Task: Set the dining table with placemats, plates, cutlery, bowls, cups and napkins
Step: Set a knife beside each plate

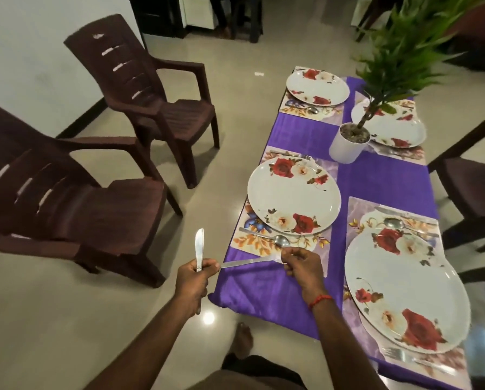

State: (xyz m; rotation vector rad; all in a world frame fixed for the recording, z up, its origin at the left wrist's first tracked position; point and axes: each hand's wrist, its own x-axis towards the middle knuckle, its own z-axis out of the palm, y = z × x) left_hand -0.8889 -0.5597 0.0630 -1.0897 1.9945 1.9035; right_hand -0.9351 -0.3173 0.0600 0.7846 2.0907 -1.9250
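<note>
bare foot (242,339) on the pale floor (95,319), below two forearms. left hand (192,280), held off the table's edge: fingers curled round an upright knife (199,244), blade up, handle end showing under the fist. its thumb side also touches one end of a second knife (249,262), which lies level between the hands. right hand (300,266), over the near corner of the purple cloth (266,294): thumb and fingertips pinch the other end. which end is the blade cannot be told.

step in hand, as judged: passing the second knife to the right hand and laying it at the nearest left setting. just beyond the right hand, a spoon (266,239) lies on the strip of placemat (252,249) between the mat's near edge and the flowered plate (293,198). a fork (289,154) lies on the plate's far side.

to do it well: free the left-hand end before drawing the knife clear. lower it flat onto the bare strip beside the spoon, parallel to it, without nudging the spoon or riding onto the plate rim. the neighbouring plate (404,291) shows the pattern: spoon and knife together on one side, fork on the other.

beyond: a brown chair (67,198) well apart to the left, a white plant pot (346,144), a far left plate (317,87) and a far right plate (396,128). no bowls, cups or napkins are in view, so much of the task probably remains.
</note>
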